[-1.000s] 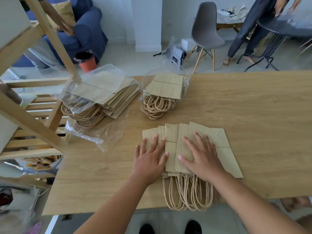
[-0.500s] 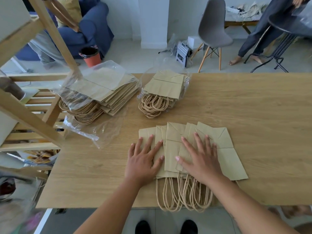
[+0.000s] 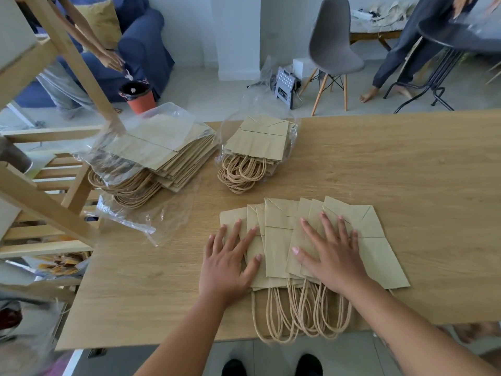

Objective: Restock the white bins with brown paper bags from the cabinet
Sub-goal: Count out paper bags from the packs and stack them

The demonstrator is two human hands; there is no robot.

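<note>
Lower bags (image 3: pixel 233 218) in the fan overlapped; chair (image 3: pixel 333 42) top cropped

Bright, even daylight; shadows soft. Glare on plastic wrap (image 3: pixel 151 126) at 10 o'clock. Wide-angle bending at edges; blur at 7 o'clock corner.

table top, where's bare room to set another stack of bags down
The right half of the table is bare, from the fanned bags under both hands to the far edge. A smaller bare patch lies at the near left corner. The far left is crowded: two plastic-wrapped stacks and loose plastic wrap.
</note>
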